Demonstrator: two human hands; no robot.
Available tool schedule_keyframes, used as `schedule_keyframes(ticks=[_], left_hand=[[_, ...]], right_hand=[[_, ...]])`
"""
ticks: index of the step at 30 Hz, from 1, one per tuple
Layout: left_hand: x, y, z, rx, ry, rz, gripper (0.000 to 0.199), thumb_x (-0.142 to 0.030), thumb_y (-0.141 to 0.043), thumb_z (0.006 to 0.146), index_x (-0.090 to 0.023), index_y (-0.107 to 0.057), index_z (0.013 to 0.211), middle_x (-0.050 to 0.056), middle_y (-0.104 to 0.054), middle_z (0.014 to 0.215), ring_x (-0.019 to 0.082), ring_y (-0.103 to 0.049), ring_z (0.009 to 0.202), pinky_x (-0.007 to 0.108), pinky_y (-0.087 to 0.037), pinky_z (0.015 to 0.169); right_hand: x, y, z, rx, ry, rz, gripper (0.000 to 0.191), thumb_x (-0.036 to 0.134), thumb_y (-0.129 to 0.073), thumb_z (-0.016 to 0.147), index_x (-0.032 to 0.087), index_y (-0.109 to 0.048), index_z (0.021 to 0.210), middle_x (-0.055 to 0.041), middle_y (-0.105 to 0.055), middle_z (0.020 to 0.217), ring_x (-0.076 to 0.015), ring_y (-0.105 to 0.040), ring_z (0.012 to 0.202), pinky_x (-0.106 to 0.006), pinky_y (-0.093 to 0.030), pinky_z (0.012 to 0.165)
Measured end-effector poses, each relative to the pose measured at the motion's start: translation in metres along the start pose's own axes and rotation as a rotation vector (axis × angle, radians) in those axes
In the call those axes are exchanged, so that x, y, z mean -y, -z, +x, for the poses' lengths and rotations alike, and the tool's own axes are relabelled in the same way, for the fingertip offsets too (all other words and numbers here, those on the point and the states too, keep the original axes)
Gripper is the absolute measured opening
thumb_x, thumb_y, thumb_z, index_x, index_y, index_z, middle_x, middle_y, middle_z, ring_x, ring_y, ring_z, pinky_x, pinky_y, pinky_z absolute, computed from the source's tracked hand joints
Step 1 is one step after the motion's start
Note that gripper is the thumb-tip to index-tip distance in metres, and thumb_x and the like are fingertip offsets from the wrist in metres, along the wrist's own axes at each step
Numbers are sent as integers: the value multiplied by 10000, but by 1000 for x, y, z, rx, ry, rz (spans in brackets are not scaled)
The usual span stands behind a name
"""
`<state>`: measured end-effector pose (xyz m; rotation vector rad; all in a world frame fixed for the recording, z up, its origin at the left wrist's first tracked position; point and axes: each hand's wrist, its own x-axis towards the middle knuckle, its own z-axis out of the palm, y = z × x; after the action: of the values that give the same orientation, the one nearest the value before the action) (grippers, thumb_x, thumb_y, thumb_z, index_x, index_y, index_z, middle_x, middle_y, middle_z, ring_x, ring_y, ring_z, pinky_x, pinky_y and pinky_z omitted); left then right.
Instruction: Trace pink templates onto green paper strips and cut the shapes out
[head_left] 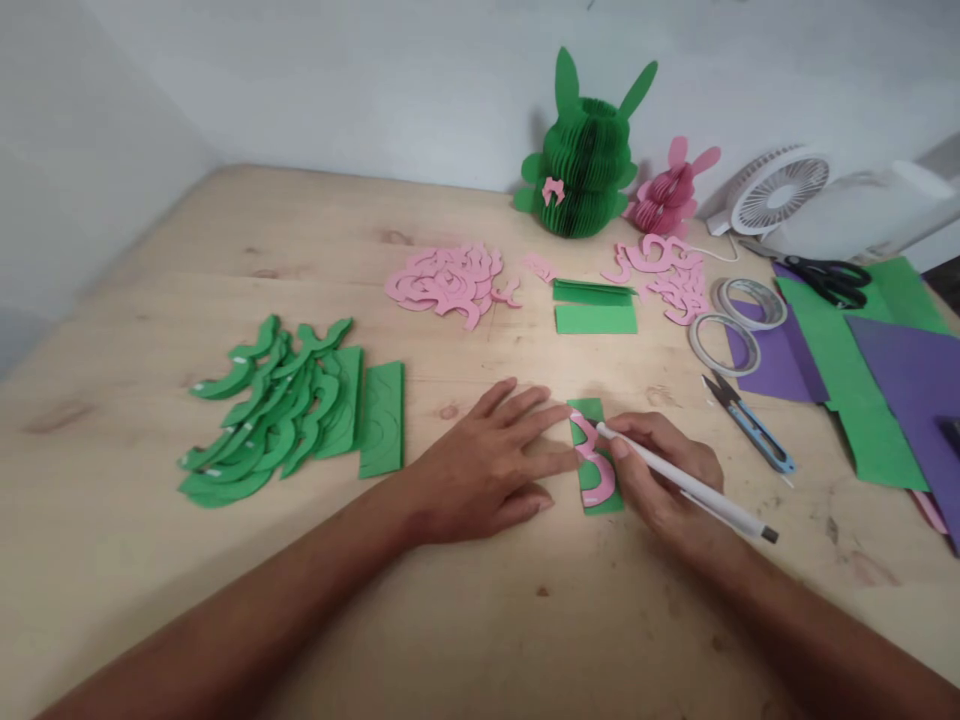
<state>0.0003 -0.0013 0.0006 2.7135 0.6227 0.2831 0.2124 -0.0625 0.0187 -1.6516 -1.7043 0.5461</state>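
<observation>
- Pale plain wall backs a light wooden tabletop; a green paper honeycomb figure with two long ears and a smaller pink paper figure stand at the rear
- Work piece: a narrow green card strip lies on the tabletop between the hands, with a pink curved paper template on top of it
- Left hand: palm down, fingers spread, nothing grasped; two fingertips meet the template's left side
- Right hand: narrow writing grip around a slim white pen, its tip at the template's upper right edge; whether ink is being laid cannot be told
- Step in hand, as judged: tracing the template's outline onto the strip
- Next move, as judged: calls for the tip to be kept close against the curved edge, with firm fingertip pressure so that the template does not slip
- Left area: a pile of curved green paper cut-outs beside a green rectangular card bearing curved outlines
- Right area: small blue-handled thread snips lie near the right hand, open blades pointing away from the person
</observation>
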Motion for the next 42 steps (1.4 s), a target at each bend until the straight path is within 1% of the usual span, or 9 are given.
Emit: schedule_keyframes(ticks=[5, 16, 19, 24, 27, 31, 33, 38, 42], left_hand=[[0, 0, 0, -1, -8, 5, 403, -385, -505, 879, -320, -520, 1277, 50, -385, 1453, 302, -267, 1354, 543, -147, 1113], [-1, -3, -1, -22, -23, 45, 418, -373, -535, 862, -332, -516, 1278, 39, -383, 1455, 307, -277, 1351, 535, -169, 1104], [-2, -3, -1, -29, -28, 55, 416, -371, -542, 858, -326, -522, 1271, 42, -395, 1446, 307, -279, 1350, 528, -177, 1101], [0, -5, -2, -40, -50, 57, 404, -363, -536, 863, -314, -529, 1264, 50, -397, 1446, 308, -282, 1348, 538, -176, 1095], [0, -7, -3, -44, -58, 58, 404, -365, -523, 872, -318, -520, 1273, 48, -384, 1456, 308, -276, 1352, 543, -177, 1093], [1, -8, -4, -46, -62, 62, 416, -382, -502, 882, -322, -500, 1294, 50, -368, 1468, 309, -280, 1349, 551, -180, 1087], [1, -8, -4, -48, -65, 61, 411, -387, -492, 887, -318, -503, 1292, 54, -368, 1468, 306, -285, 1346, 551, -181, 1086], [1, -8, -4, -55, -73, 55, 415, -377, -505, 881, -317, -506, 1291, 58, -380, 1460, 304, -291, 1342, 551, -189, 1082], [1, -8, -3, -49, -69, 63, 418, -378, -491, 886, -310, -499, 1299, 61, -380, 1460, 305, -290, 1343, 551, -186, 1082]], right_hand=[[-7, -3, 0, 37, 186, -55, 170, 222, -526, 875, 217, -636, 1004, -23, -714, 948, -159, -656, 827, -283, -512, 756], [-10, -6, -1, 23, 230, -104, 185, 239, -505, 875, 201, -649, 985, -61, -718, 957, -200, -662, 847, -347, -515, 790], [-10, -5, -3, 30, 172, -45, 177, 245, -513, 873, 200, -650, 975, -55, -719, 938, -190, -663, 834, -326, -517, 768], [-8, -4, 1, 21, -42, 201, 185, 294, -548, 851, 182, -647, 961, -46, -722, 847, -176, -678, 756, -268, -526, 634], [-1, 1, 5, 17, -124, 330, 184, 289, -566, 831, 170, -645, 948, -56, -722, 852, -190, -688, 790, -282, -535, 647], [12, 11, -2, 83, -166, 290, 200, 304, -560, 839, 166, -652, 952, -63, -721, 863, -193, -685, 786, -280, -534, 639], [14, 15, -12, 90, -118, 213, 215, 324, -531, 866, 179, -650, 970, -47, -717, 845, -180, -678, 760, -262, -530, 626], [2, 11, -34, 95, 60, 0, 234, 289, -478, 905, 228, -620, 1080, -30, -705, 1005, -168, -671, 872, -255, -527, 734], [-5, 7, -38, 25, 196, -101, 232, 251, -465, 908, 222, -590, 1101, -49, -708, 1020, -175, -672, 856, -288, -522, 742]])
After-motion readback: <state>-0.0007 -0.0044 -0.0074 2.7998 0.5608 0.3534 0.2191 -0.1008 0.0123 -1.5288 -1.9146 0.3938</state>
